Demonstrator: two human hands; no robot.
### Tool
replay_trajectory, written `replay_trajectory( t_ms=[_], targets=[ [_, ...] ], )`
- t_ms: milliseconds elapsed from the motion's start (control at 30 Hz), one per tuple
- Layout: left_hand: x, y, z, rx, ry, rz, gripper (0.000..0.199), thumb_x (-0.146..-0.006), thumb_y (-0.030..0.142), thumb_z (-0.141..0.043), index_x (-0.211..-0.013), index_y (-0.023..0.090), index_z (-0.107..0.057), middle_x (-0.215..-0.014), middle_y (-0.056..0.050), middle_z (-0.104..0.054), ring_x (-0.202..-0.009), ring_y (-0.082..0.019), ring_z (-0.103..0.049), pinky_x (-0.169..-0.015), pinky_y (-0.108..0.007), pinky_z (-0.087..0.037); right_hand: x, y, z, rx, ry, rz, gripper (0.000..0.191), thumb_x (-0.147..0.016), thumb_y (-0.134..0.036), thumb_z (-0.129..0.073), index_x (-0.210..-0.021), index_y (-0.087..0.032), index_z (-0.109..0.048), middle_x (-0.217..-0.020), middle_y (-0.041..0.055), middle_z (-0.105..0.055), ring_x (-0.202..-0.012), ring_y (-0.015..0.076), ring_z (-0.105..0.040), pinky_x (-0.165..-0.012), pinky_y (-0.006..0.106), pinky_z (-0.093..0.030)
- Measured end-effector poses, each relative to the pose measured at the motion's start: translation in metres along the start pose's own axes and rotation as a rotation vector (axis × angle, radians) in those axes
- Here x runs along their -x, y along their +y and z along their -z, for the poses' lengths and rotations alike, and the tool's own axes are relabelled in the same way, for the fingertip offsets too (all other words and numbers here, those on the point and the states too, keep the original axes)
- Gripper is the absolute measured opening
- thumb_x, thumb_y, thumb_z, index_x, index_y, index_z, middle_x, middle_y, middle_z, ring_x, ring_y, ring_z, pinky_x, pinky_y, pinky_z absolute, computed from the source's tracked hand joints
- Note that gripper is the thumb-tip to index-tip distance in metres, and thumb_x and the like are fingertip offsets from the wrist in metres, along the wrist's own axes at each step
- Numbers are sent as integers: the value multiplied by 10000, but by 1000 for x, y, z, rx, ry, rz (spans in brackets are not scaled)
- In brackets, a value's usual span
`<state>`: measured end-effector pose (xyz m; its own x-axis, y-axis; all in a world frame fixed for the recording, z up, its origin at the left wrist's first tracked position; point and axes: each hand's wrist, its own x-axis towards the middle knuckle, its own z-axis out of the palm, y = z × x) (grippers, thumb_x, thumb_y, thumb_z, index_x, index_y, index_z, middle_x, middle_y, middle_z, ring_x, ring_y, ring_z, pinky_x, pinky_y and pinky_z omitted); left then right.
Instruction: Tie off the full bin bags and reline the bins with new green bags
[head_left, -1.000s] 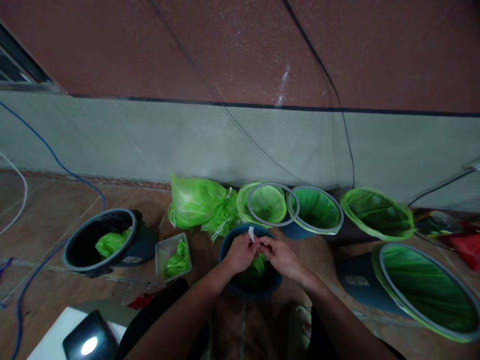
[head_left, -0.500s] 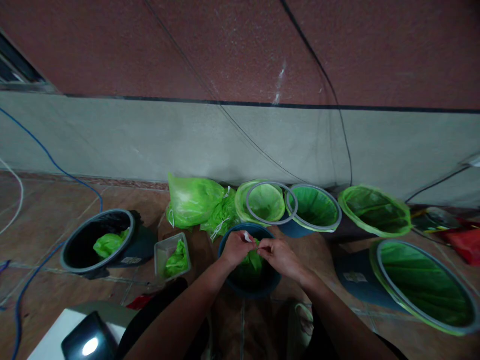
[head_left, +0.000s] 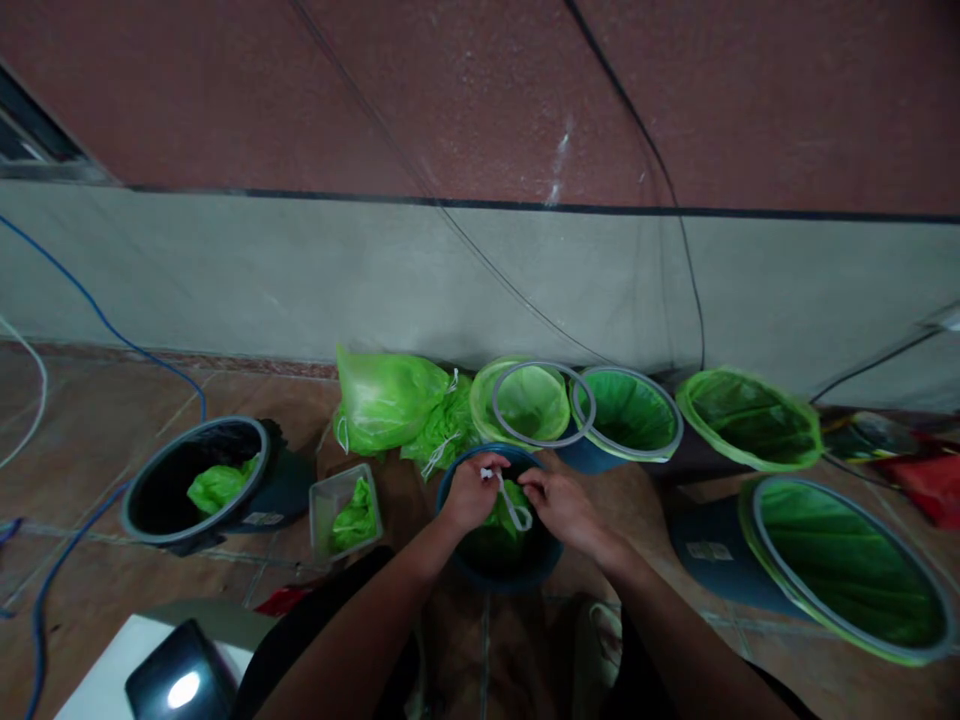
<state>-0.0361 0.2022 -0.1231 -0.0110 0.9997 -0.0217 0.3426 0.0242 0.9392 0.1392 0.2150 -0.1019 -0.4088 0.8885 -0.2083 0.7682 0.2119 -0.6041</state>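
My left hand (head_left: 472,495) is over a dark blue bucket (head_left: 499,584), pinching the end of a thin white cord (head_left: 513,508). The cord hangs in a small loop just below the fingertips of my right hand (head_left: 561,510). I cannot tell whether my right hand holds it. A green plastic bag (head_left: 499,515) lines the bucket and bunches up under both hands. My hands hide most of the bucket's far rim.
Along the wall stand green-lined buckets (head_left: 626,415) with grey rims, and a bulging green bag (head_left: 390,403) lies beside them. To the left are a black bucket (head_left: 195,480) and a clear plastic box (head_left: 345,513). A blue cable (head_left: 97,320) runs across the tiled floor.
My right hand has moved slightly right, away from my left hand. The white cord now shows as a loop hanging between them over the bag.
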Motion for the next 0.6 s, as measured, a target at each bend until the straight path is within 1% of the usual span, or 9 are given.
replay_trajectory(
  t_ms=[67, 133, 200, 267, 333, 400, 500, 600],
  targets=[
    [1, -2, -3, -20, 22, -29, 330, -749, 20, -468, -912, 183, -703, -940, -32, -719, -902, -154, -648, -887, -311, -509, -1, -1, -2, -13, 26, -8, 316, -895, -198, -454, -1092, -216, -700, -1114, 88, -728, -1044, 233, -660, -922, 355, -456],
    [2, -3, -6, -26, 31, -50, 334, -759, 23, -470, -941, 183, -701, -959, -37, -717, -914, -155, -648, -895, -313, -510, -2, -1, -4, -59, 37, -12, 346, -905, -206, -433, -1137, -200, -690, -1128, 100, -722, -1025, 225, -665, -929, 359, -464],
    [4, -3, -10, -27, 25, -57, 333, -771, 36, -477, -977, 183, -694, -953, -37, -710, -901, -152, -647, -881, -308, -513, -4, -1, -6, -150, 20, -19, 363, -910, -221, -415, -1154, -192, -684, -1049, 97, -733, -924, 209, -675, -878, 355, -490],
    [6, -4, -12, -25, 16, -58, 333, -780, 58, -488, -1020, 183, -682, -943, -34, -700, -892, -149, -646, -875, -304, -511, -6, -1, -9, -271, -21, -31, 363, -902, -228, -412, -1130, -199, -693, -938, 70, -730, -795, 186, -657, -793, 336, -508],
    [8, -5, -13, -23, 11, -51, 335, -789, 87, -499, -1065, 182, -663, -911, -27, -688, -852, -145, -641, -849, -297, -510, -8, 0, -12, -406, -69, -39, 332, -887, -250, -440, -1074, -214, -712, -860, 41, -710, -720, 163, -623, -723, 306, -507],
    [9, -6, -13, -21, 11, -27, 326, -795, 119, -513, -1086, 183, -646, -861, -14, -672, -787, -137, -626, -794, -282, -508, -9, 0, -15, -526, -119, -59, 284, -879, -315, -488, -999, -223, -728, -784, 19, -683, -670, 149, -591, -661, 280, -496],
    [9, -5, -11, -25, 4, 10, 255, -785, 156, -544, -1018, 190, -640, -839, 0, -662, -746, -128, -609, -736, -259, -492, -10, 1, -19, -645, -141, -128, 287, -872, -426, -531, -911, -222, -729, -704, 8, -653, -611, 133, -564, -593, 254, -479],
    [8, -1, -8, -27, -29, 36, 117, -774, 180, -550, -858, 193, -631, -801, 13, -651, -742, -124, -597, -714, -244, -472, -9, 3, -21, -745, -109, -196, 260, -852, -422, -562, -849, -212, -714, -713, 14, -660, -627, 127, -582, -596, 243, -479]
  ],
)
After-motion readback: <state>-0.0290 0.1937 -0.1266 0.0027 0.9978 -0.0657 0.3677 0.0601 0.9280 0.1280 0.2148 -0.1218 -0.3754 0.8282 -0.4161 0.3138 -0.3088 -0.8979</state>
